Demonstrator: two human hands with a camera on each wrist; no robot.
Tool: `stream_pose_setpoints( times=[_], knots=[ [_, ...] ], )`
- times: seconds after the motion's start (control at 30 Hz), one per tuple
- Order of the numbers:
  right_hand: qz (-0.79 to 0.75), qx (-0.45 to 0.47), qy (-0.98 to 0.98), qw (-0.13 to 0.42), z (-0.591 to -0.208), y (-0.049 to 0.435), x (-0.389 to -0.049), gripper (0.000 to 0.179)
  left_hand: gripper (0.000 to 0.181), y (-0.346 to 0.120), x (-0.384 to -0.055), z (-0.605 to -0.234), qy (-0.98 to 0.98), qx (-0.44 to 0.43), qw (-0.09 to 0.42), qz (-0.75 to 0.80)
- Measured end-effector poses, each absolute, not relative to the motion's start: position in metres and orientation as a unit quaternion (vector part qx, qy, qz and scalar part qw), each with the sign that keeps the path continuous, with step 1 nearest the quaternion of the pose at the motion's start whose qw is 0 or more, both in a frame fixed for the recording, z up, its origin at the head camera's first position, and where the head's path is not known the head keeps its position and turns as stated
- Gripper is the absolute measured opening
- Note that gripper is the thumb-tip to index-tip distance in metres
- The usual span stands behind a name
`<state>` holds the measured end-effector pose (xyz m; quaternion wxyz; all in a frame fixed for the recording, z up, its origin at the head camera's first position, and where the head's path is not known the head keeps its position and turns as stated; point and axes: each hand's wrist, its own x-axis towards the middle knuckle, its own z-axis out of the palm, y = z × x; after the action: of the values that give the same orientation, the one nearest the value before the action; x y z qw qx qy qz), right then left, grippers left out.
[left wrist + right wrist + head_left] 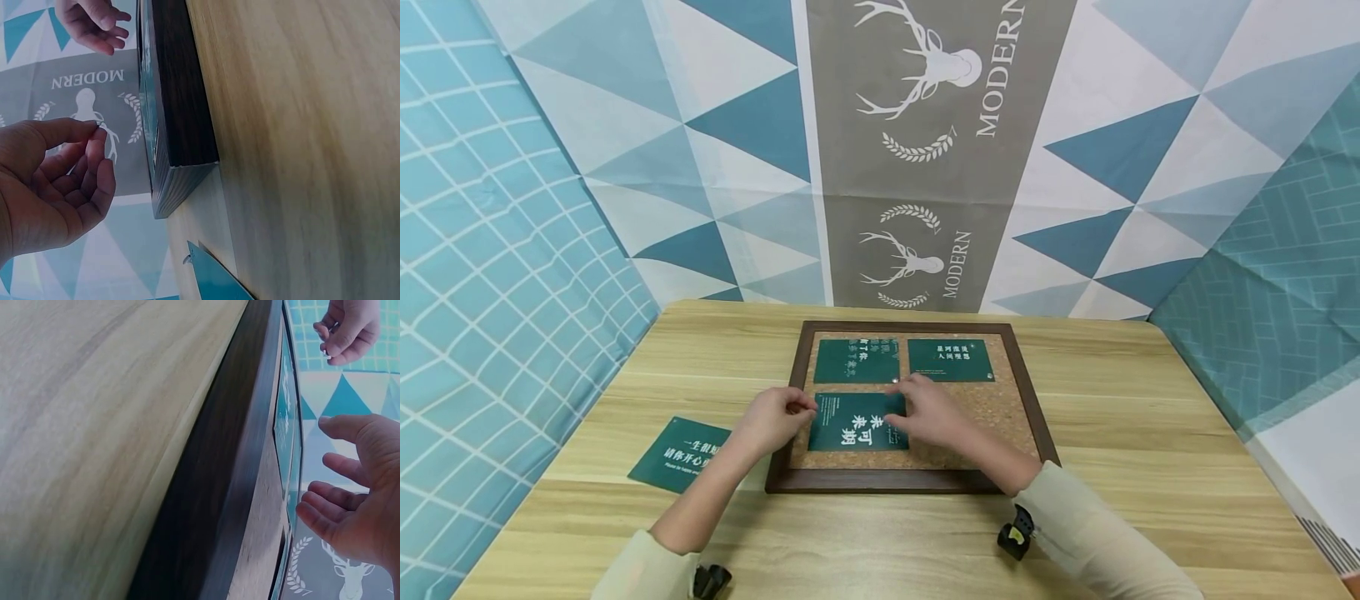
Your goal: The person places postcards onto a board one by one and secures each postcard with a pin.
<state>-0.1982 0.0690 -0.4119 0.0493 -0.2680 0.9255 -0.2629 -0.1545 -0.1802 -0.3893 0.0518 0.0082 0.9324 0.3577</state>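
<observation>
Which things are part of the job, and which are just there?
For the job, it seems:
board
three cards on it
loose card left of it, probably, as it looks similar
tiny thing pinched in the left hand, too small to name

Just there:
deer wall hanging
table underneath
wrist cameras

The left grip (59,187) pinches a piece (326,354) too small to identify.

behind the wood-grain table (1127,408), a triangle-patterned backdrop (850,192) bears 2 white deer heads (951,68), blue grid covering (482,250) at left.
</observation>
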Motion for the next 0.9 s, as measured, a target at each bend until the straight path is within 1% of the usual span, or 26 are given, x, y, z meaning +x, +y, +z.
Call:
stream_pose_setpoints(
  times=[0.27,0.63,0.9],
  knots=[
    [-0.244,-0.291,0.924,0.042,-0.4185,0.0647,-0.2000,0.032,0.010,-0.1775,-0.1542,-0.3909,0.931,0.018,0.060,0.359],
    [-0.209,-0.285,0.933,0.070,-0.4205,0.0607,-0.1996,0.031,0.010,-0.1733,-0.1553,-0.3915,0.932,0.027,0.064,0.356],
    [-0.207,-0.291,0.931,0.070,-0.4214,0.0592,-0.1986,0.028,0.008,-0.1723,-0.1564,-0.3936,0.934,0.027,0.074,0.349]
  ],
)
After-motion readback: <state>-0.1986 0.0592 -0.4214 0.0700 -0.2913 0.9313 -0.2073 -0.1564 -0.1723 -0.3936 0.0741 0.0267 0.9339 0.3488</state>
